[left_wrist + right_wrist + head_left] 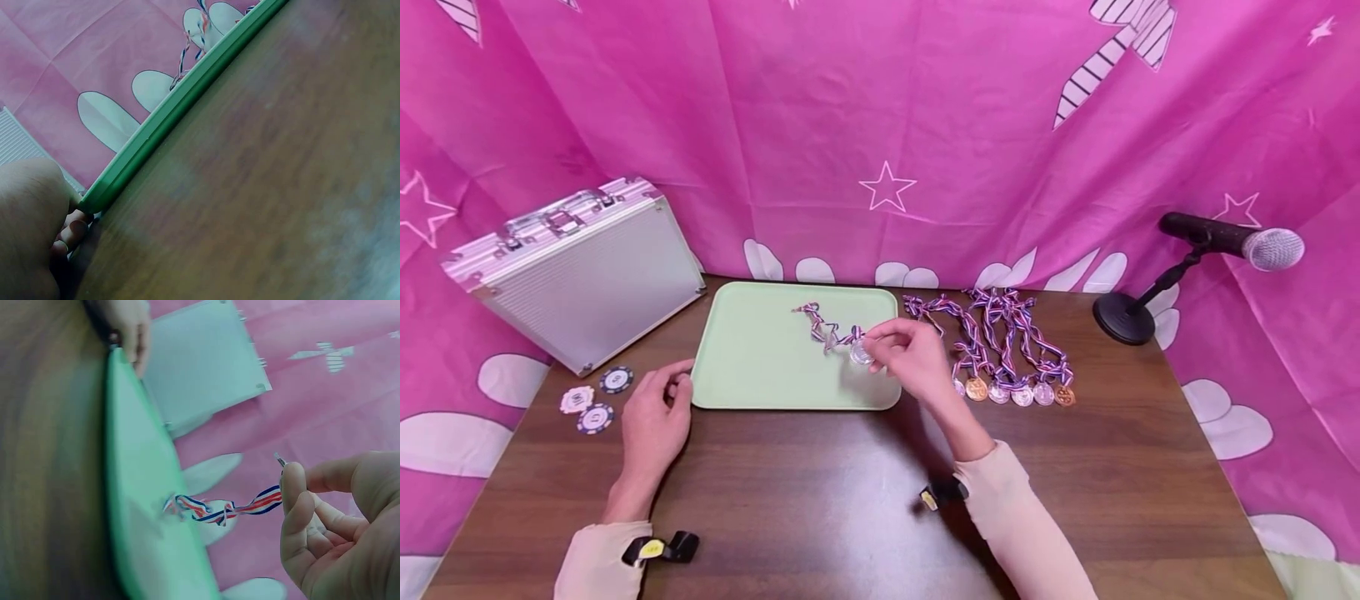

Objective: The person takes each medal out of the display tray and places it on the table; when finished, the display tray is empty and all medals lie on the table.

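My right hand (910, 358) pinches a silver medal (861, 353) between thumb and fingers, above the right part of a pale green tray (760, 367). Its red, white and blue ribbon (262, 501) trails down in twists onto the tray. At the tray's left edge, my left hand (657, 417) grips the rim near the front corner, with curled fingers (74, 232) right at the corner in the left wrist view. Right of the tray lie several medals on knotted ribbons (1011, 333), silver ones and gold-coloured ones (976, 388) in a row.
A silver aluminium case (595, 283) stands at the back left. Three poker chips (595, 418) lie in front of it, beside my left hand. A microphone on a black stand (1124, 318) stands at the back right. Pink curtain (820, 150) hangs behind the wooden table (820, 500).
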`<action>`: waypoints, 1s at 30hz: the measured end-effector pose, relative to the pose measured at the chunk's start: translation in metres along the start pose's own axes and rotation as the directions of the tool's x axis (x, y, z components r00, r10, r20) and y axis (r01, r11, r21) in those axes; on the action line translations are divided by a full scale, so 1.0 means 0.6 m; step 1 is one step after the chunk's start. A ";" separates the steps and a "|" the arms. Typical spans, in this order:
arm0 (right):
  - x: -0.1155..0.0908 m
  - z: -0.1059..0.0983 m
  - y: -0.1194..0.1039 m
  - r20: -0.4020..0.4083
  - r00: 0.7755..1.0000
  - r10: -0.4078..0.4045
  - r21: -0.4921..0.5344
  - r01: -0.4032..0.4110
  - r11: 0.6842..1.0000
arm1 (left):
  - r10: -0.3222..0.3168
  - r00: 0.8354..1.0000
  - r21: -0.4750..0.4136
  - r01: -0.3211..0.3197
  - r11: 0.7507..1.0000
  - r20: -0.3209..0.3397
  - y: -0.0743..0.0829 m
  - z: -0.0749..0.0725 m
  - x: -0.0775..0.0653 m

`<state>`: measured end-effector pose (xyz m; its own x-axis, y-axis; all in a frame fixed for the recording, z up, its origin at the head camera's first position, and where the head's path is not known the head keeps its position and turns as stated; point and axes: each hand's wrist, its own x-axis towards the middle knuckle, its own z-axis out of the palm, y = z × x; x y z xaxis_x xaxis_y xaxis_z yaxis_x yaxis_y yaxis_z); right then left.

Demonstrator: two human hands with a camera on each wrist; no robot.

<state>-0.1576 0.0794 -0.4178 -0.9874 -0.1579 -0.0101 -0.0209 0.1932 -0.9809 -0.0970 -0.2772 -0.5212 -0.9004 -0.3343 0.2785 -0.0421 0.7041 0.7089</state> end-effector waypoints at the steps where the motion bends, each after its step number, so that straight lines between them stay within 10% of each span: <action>1: -0.003 -0.008 -0.007 -0.007 1.000 -0.004 0.014 0.004 1.000 | 0.000 1.000 0.000 0.000 1.000 -0.001 0.000 0.000 0.000; 15: -0.061 -0.153 -0.092 -0.210 0.967 -0.147 0.227 0.194 0.954 | -0.014 1.000 0.003 0.014 1.000 0.016 -0.001 0.000 0.002; 22: -0.047 -0.267 -0.134 -0.458 0.873 -0.164 0.399 0.367 0.840 | -0.018 1.000 -0.001 0.018 1.000 0.009 0.001 -0.001 0.001; 30: 0.016 -0.381 -0.124 -0.654 0.747 -0.122 0.347 0.438 0.829 | -0.008 1.000 0.000 0.008 1.000 0.008 -0.002 -0.002 0.001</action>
<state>-0.2012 0.2848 -0.3006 -0.8376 0.4914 0.2386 -0.3957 -0.2446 -0.8852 -0.0971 -0.2788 -0.5213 -0.9033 -0.3350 0.2682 -0.0489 0.7013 0.7112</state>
